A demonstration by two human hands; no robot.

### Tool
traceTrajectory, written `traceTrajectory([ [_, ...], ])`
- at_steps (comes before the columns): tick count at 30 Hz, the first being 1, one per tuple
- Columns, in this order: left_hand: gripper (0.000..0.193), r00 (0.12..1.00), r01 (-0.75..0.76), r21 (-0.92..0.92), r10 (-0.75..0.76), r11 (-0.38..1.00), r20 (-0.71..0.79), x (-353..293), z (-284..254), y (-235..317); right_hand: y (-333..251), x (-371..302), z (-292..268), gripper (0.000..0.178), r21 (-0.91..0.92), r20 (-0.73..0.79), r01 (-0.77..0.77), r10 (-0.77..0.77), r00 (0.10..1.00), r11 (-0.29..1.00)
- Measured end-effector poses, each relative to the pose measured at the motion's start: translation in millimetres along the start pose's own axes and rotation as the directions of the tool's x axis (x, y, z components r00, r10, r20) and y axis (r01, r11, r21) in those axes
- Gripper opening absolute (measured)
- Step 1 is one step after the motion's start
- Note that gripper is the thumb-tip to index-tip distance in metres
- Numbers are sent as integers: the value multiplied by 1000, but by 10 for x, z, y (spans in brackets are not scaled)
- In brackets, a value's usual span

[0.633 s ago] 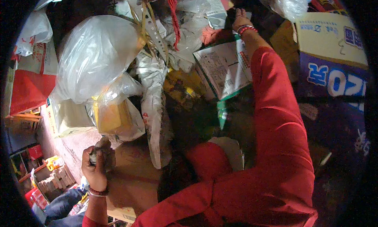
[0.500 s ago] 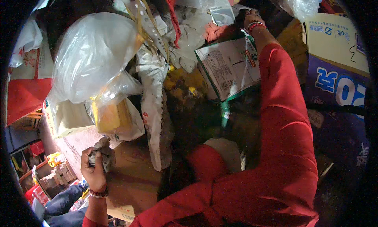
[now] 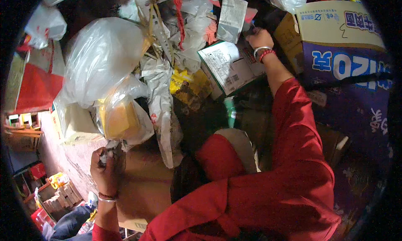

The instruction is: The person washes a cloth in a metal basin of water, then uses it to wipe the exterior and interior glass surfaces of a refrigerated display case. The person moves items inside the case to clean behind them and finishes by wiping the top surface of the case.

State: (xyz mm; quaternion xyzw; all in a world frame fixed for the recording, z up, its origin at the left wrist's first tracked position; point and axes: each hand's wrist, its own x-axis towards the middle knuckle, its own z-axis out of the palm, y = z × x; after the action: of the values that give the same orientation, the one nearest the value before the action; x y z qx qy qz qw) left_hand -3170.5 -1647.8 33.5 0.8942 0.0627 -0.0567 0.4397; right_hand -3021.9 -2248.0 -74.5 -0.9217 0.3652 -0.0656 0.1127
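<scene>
My left hand is closed around a crumpled grey wad, possibly cloth or plastic. It is held over a brown cardboard box, just below a clear plastic bag with a yellow block-shaped thing in it. At the far side, my right arm reaches out, and my right hand has its fingers curled in. Something dark shows at the fingertips, too unclear to name. Beside that hand are a grey printed packet and a white carton with green edges.
A large purple and cream carton stands on the right. Crumpled white plastic sacking, a yellow wrapper and a red cord lie around the middle. At lower left, a person's leg in dark trousers shows beside shelved goods.
The whole view has shifted a little. My right hand has drawn back slightly toward me, near the carton. The left hand still grips the grey wad.
</scene>
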Motion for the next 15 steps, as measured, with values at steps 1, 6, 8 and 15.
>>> traceTrajectory([
  [1,16,1000,-24,90,24,996,8,-20,-18,39,-131,-92,-260,41,117,-53,70,-64,997,991],
  [6,22,986,-169,93,169,981,6,-28,-103,-162,-278,-603,-287,32,-28,95,130,-127,987,991],
  [8,23,979,-203,71,202,977,21,-19,-112,-182,-139,-1001,-48,31,-94,169,184,-167,971,978],
  [15,23,981,-194,66,192,979,27,-32,-107,-65,208,-2178,307,12,-150,-261,363,-391,883,920],
])
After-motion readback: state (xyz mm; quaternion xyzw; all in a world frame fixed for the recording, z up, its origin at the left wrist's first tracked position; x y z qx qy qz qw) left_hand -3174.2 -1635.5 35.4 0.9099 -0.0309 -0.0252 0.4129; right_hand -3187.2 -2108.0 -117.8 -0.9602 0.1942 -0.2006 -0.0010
